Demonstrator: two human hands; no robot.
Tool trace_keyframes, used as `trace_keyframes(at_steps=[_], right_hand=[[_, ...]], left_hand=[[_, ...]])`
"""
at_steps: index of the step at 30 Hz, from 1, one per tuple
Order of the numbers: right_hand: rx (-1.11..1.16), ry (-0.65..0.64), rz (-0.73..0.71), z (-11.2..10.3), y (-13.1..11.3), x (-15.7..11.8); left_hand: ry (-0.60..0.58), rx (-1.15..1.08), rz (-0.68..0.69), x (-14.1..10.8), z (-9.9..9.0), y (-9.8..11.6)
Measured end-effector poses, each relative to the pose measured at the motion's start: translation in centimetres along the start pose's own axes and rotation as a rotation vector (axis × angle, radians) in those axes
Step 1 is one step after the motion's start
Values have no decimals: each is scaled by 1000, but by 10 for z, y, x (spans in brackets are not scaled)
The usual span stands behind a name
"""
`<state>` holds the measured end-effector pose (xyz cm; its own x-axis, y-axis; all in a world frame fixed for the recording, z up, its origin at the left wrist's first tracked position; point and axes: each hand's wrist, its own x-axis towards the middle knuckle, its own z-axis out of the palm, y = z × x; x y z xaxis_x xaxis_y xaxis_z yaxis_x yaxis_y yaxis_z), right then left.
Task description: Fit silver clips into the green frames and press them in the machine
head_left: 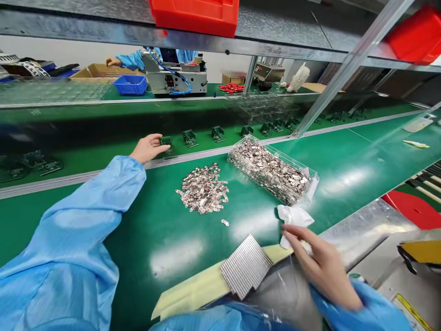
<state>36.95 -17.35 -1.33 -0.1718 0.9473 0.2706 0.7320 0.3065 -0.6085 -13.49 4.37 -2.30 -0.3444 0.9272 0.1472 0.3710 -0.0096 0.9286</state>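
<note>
My left hand (149, 148) reaches over the rail at the belt, its thumb and fingers closed round the edge of a small green circuit board (166, 143). Near the front right, my right hand (319, 262) hangs with thumb and fingers apart beside a crumpled white tissue (295, 217); nothing shows between them. A heap of small metal pieces (203, 188) lies on the green table, with a single piece (225, 222) in front of it. To the right stands a clear tray (312, 186) full of similar pieces. A stack of thin metal rods (245, 267) rests on yellow paper (193, 292).
More boards (217, 134) sit along the green belt (138, 131) behind the rail. A slanted metal post (351, 69) rises at right. Red bins (196, 16) are on the overhead shelf. Across the belt, another person's hand (113, 61) is near a blue basket (130, 85).
</note>
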Motion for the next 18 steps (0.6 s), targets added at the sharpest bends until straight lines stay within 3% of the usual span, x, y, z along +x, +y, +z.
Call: trace_keyframes(at_steps=[2, 4, 7, 9, 12, 14, 16, 18], right_hand=[[28, -182, -105, 35, -19, 60], [-24, -281, -108, 69, -35, 114], [-104, -282, -65, 115, -48, 176], [-131, -256, -52, 137, -50, 204], [-171, -245, -56, 159, -52, 228], [-193, -258, -79, 166, -55, 235], [-212, -291, -110, 171, -60, 238], [-229, -339, -135, 174, -67, 239]], left_hand=[[65, 4, -33, 22, -6, -21], [91, -8, -37, 31, -3, -33], [139, -20, -2, 18, -4, -47], [233, 60, 82, -6, -23, -60], [558, 339, 188, -47, -84, -86], [777, 510, 127, -68, -137, -104], [885, 604, -24, -76, -184, -120], [897, 625, -132, -73, -216, -132]])
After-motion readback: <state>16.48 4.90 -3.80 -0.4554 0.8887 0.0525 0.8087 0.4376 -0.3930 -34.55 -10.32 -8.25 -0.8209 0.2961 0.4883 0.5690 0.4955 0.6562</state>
